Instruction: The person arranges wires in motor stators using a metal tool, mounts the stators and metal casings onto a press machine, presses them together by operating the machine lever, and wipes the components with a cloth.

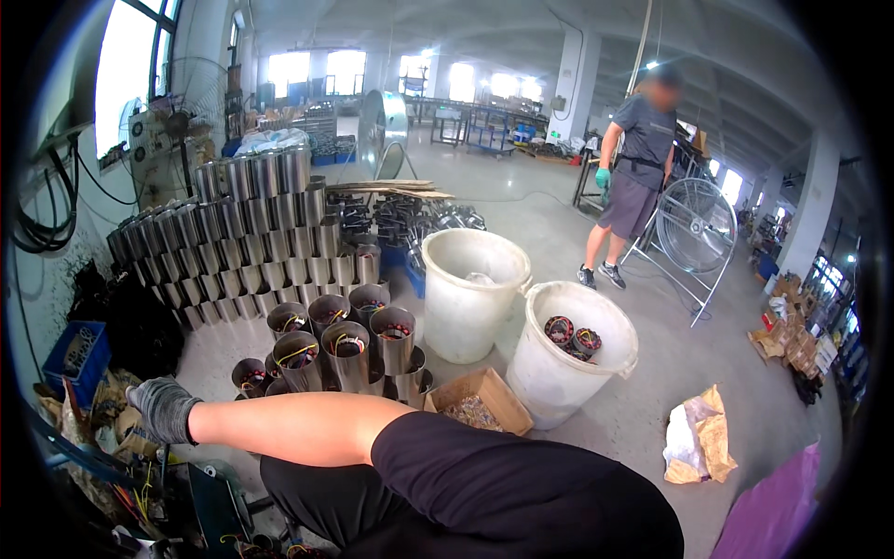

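Note:
My right arm reaches across the lower part of the view to the left. At its end my right hand [166, 411], in a dark grey knit glove, is beside a cluttered work spot with yellow and red wires [144, 494]. Its fingers are hidden, so I cannot make out what they touch. My left hand is out of the picture. Beyond my forearm stand several open metal cylinders [347, 358] with coloured wires and windings inside. A cardboard box [507, 399] of small pieces sits by my sleeve.
Two white tubs [470, 321] stand ahead; the nearer tub [596, 349] holds wound cores. Stacked bare metal cylinders [242, 233] rise at the left, near a blue crate [76, 352]. A co-worker [643, 149] stands by a floor fan [697, 226]. Torn paper packaging [698, 436] lies at the right.

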The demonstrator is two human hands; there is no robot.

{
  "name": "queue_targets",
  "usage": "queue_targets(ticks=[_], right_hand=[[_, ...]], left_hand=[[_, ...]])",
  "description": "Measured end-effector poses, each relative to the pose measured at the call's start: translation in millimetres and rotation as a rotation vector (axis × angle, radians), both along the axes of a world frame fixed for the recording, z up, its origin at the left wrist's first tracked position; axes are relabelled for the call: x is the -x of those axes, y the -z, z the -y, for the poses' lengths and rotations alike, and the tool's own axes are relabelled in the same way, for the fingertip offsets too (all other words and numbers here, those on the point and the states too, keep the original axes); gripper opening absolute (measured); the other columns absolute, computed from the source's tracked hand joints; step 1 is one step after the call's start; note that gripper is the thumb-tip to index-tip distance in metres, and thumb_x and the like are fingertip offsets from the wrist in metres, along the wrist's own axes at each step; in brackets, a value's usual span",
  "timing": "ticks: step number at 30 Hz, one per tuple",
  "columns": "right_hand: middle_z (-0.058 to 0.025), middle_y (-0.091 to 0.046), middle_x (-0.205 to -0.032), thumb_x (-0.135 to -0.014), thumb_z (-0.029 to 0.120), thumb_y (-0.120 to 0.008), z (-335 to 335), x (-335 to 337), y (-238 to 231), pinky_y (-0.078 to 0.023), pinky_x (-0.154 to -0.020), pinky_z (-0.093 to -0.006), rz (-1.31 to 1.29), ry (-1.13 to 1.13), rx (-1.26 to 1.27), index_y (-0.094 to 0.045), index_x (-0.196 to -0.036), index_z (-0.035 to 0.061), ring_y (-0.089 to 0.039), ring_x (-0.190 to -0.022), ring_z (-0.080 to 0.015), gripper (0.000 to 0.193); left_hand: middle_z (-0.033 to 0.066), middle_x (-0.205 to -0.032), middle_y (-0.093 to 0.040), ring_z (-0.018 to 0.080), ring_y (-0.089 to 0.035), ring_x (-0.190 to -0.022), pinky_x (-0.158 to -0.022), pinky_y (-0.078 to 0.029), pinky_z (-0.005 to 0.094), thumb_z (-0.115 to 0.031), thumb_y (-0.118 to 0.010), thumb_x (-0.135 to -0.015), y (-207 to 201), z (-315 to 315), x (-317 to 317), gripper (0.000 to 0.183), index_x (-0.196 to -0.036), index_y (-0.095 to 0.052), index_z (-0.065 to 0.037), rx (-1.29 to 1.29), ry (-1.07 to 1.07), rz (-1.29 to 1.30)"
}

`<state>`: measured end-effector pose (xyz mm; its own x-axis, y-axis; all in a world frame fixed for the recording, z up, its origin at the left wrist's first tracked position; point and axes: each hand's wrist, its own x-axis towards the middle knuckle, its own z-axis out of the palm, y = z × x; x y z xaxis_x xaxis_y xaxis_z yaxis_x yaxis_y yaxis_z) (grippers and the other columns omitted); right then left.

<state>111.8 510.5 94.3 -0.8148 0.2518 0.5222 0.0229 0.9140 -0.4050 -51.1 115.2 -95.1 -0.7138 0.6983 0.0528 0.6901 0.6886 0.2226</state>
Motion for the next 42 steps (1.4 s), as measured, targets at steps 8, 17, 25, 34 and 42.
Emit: queue_targets(ticks=[8, 17, 25, 34, 42], right_hand=[[-0.0205, -0.073, -0.084, -0.073, 0.022, -0.073, -4, 14, 3, -0.056, -0.073, -0.0476, 0.154, -0.133, -0.154, -0.078, -0.085, 0.0070, -0.071, -0.082, -0.0390, 0.020], [-0.0219, -0.070, -0.075, -0.077, 0.023, -0.068, 10, 1, 5, -0.056, -0.070, -0.0482, 0.132, -0.060, -0.179, -0.076, -0.076, 0.0058, -0.070, -0.076, -0.0399, 0.019], [-0.0198, -0.072, -0.078, -0.070, 0.022, -0.070, 14, 9, 8, -0.057, -0.068, -0.0466, 0.244, -0.071, -0.245, -0.078, -0.078, 0.0060, -0.071, -0.076, -0.0376, 0.020], [-0.0163, -0.076, -0.097, -0.070, 0.025, -0.071, 36, 3, -6, -0.057, -0.081, -0.0458, 0.528, -0.278, -0.384, -0.081, -0.094, 0.0088, -0.072, -0.093, -0.0345, 0.031], [-0.0177, -0.075, -0.113, -0.077, 0.036, -0.074, 45, 13, 9, -0.055, -0.091, -0.0455, 0.662, -0.338, -0.403, -0.078, -0.112, 0.0098, -0.070, -0.108, -0.0338, 0.044]], left_hand=[[0.0128, -0.146, -0.056, 0.0199, -0.049, -0.134, -0.116, -0.036, 0.0337, -0.030, -0.046, -0.109, -9, -2, -10, 0.046, -0.147, -0.050, -0.006, -0.050, -0.021, 0.035], [0.0123, -0.145, -0.056, 0.0201, -0.048, -0.134, -0.116, -0.035, 0.0330, -0.032, -0.045, -0.109, -7, -2, -11, 0.047, -0.147, -0.051, -0.005, -0.026, -0.010, 0.026], [0.0105, -0.144, -0.057, 0.0196, -0.048, -0.134, -0.116, -0.034, 0.0320, -0.033, -0.044, -0.110, -22, -7, -8, 0.048, -0.148, -0.050, -0.004, 0.134, 0.040, 0.013], [0.0084, -0.140, -0.059, 0.0197, -0.048, -0.130, -0.116, -0.033, 0.0335, -0.027, -0.052, -0.106, 19, -8, 12, 0.048, -0.145, -0.051, 0.001, -0.594, -0.146, 0.904], [0.0103, -0.132, -0.061, 0.0176, -0.048, -0.124, -0.113, -0.037, 0.0320, -0.015, -0.058, -0.104, -40, -37, -54, 0.034, -0.133, -0.058, 0.002, -0.491, -0.106, 0.404]])
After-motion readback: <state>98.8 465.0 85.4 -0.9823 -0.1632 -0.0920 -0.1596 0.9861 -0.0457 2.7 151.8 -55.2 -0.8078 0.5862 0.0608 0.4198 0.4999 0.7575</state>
